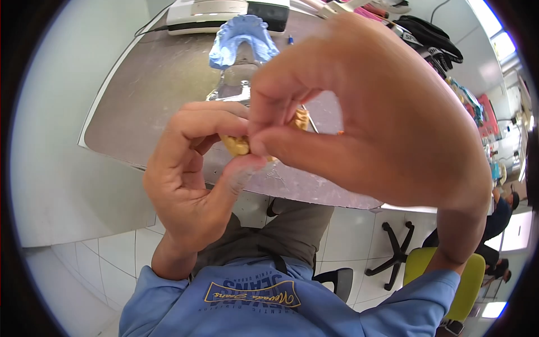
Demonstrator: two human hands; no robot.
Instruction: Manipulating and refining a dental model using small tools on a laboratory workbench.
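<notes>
My left hand (188, 174) is closed with thumb and fingertips round a yellow dental cast (236, 146), raised over the near part of the table. Parts of the cast show on both sides of my right fingers; its middle is hidden. My right hand (387, 118), slightly blurred, reaches over the cast from the right. Its thumb and fingers are pinched together at the cast; what sits between them cannot be made out. Beyond my hands lies a blue dental impression (241, 39) in a metal impression tray (227, 90). A thin metal tool (310, 119) shows partly behind my right fingers.
A white and black device (224, 17) stands at the table's far edge, with a cable at its left. A black bag (429, 39) and other items lie at the far right. A green chair (471, 275) stands to my right, near other people. The table (140, 101) ends just before my lap.
</notes>
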